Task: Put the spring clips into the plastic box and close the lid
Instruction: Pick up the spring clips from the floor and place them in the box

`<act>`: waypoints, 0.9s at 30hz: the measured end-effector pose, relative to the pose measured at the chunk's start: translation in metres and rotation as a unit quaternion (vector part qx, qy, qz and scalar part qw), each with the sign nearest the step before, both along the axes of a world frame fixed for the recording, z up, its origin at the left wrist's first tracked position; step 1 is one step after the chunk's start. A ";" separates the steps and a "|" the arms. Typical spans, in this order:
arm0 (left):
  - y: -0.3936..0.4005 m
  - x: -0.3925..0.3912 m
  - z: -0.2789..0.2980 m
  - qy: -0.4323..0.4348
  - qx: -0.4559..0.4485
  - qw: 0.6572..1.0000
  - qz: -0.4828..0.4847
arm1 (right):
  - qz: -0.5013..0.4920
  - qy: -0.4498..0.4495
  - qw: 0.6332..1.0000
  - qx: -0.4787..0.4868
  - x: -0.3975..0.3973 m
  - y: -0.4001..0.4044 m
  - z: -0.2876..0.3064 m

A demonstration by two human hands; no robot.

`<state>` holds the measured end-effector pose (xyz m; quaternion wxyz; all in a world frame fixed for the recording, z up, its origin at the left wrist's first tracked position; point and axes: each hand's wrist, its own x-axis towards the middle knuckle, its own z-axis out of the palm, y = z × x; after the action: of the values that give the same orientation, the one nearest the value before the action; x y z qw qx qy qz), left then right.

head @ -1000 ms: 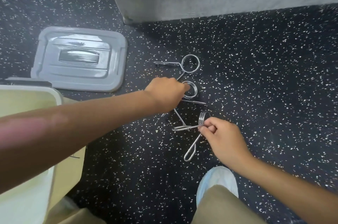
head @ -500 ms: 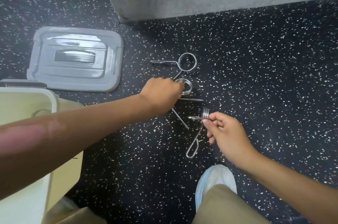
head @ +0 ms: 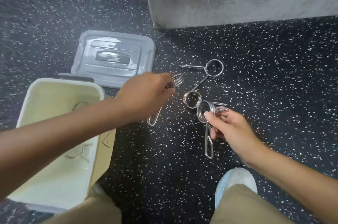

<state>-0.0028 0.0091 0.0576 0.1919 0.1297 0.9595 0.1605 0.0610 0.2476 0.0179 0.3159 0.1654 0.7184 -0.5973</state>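
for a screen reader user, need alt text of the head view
Each hand, left and right, holds a spring clip over a speckled floor. An open box sits left, its grey lid beside it, with more clips loose.

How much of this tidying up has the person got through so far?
Partly done. A few clips already lie in the cream plastic box. The left hand and the right hand each hold a spring clip. Still on the floor are a coiled clip and a ring clip. The grey lid lies beside the box, not yet fitted.
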 end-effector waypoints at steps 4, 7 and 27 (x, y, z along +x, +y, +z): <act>-0.030 0.021 0.028 -0.014 0.048 0.995 0.090 | 0.027 0.014 0.999 0.036 -0.002 -0.022 0.015; -0.048 0.037 0.047 -0.007 0.055 0.989 0.136 | 0.046 0.016 0.996 0.073 -0.002 -0.038 0.026; -0.180 0.144 0.032 -0.173 0.297 0.759 0.554 | 0.059 -0.071 0.994 0.049 0.015 -0.106 0.048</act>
<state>0.1416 -0.1713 0.0895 0.1840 -0.4039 0.7188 0.5351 0.0761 0.1420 0.0661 0.3926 0.1799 0.7311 -0.5281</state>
